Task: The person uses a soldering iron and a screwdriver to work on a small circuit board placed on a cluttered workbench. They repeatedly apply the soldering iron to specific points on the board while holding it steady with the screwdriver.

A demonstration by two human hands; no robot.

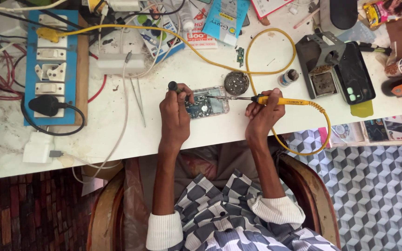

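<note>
An opened phone (208,106), back off w/ its circuit board exposed, is laid flat on the white counter (275,125) near the front edge, betw. both hands. The left hand (175,114) is closed round a dark-handled tool (173,86), fingers (185,94) clenched on it, tip held at the phone's left end. The right hand (262,114) is wrapped around a yellow soldering iron (275,100), gripped pen-style, its metal tip laid over the phone's right end. Step judged in hand: soldering/reworking a point on the board; next move prob. calls for a steady tip and the board kept pinned. Containers: a round tin (236,82) just behind the phone holds what looks like tip-cleaning wool; a small dark-capped bottle (288,77) stands beside it, contents can't be told. The iron's stand (321,62) sits empty to the right.
</note>
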